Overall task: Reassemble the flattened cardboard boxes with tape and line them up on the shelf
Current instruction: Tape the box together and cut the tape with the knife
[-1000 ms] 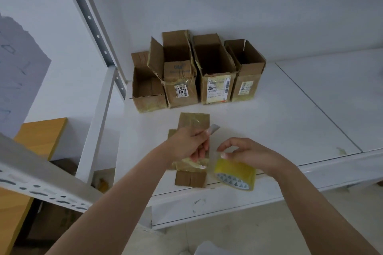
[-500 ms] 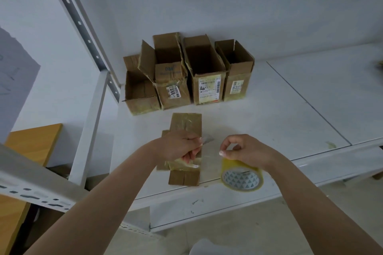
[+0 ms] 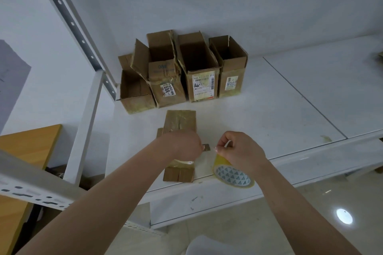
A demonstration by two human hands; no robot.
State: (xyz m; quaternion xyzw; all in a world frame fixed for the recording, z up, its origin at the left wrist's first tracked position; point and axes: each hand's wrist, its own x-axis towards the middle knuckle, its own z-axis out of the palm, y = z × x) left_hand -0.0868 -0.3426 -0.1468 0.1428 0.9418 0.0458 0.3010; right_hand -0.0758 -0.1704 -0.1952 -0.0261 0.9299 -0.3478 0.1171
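Box (image 3: 179, 124), folded flat, lies near the front edge of the shelf (image 3: 269, 114), in front of four open boxes (image 3: 182, 72) standing in a row at the back wall. The left hand (image 3: 182, 146) rests on the box, its fingers curled round a small grey object, perhaps a cutter (image 3: 206, 147); what it is cannot be told. The right hand (image 3: 241, 152) pinches the free end of the tape (image 3: 234, 176), and a clear strip (image 3: 204, 164) is drawn between roll and box. For a sound seam, the strip is best kept taut and square to the box, pressed down from the stuck end outward, and cut only once it is smoothed flat. Slack is likely to fold the tape onto itself.
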